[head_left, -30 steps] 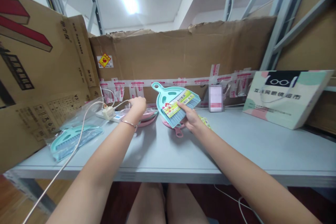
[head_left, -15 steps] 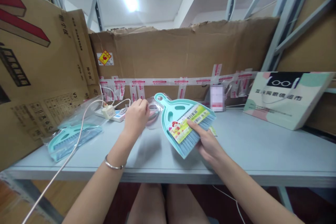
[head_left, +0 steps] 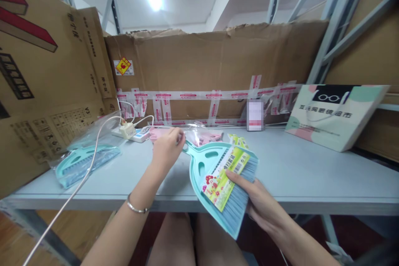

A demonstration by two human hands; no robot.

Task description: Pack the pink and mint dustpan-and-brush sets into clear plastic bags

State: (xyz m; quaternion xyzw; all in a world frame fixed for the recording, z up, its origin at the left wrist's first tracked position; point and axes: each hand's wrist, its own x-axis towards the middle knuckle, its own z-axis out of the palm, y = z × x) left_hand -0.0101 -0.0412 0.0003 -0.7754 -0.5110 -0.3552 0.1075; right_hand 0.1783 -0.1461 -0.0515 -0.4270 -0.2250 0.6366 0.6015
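Note:
My right hand (head_left: 264, 203) grips a light-blue dustpan (head_left: 199, 187) by its wide edge, thumb on a yellow-green label card (head_left: 222, 185). A hand brush with blue bristles (head_left: 238, 197) is nested in the pan under the card. The set is tilted over the table's front edge, its handle (head_left: 188, 147) towards upper left. Closed fingers of my left hand (head_left: 168, 147) are at the handle's tip; what they pinch is hidden. Behind the pan are pink plastic pieces (head_left: 210, 137), clear plastic film (head_left: 196, 131) and another yellow-green card (head_left: 238, 140).
Another blue dustpan and brush in a clear bag (head_left: 87, 164) lies at left, with a white cable (head_left: 93, 153) across it. A power strip with plug (head_left: 127, 131) stands behind. A printed box (head_left: 333, 116) is at right. Tall cardboard (head_left: 187, 62) closes off the grey table's (head_left: 311, 174) back.
The dustpan set has come down and towards me in my right hand. My left hand has lowered slightly and shifted right to the handle's tip. Pink pieces behind are now more visible.

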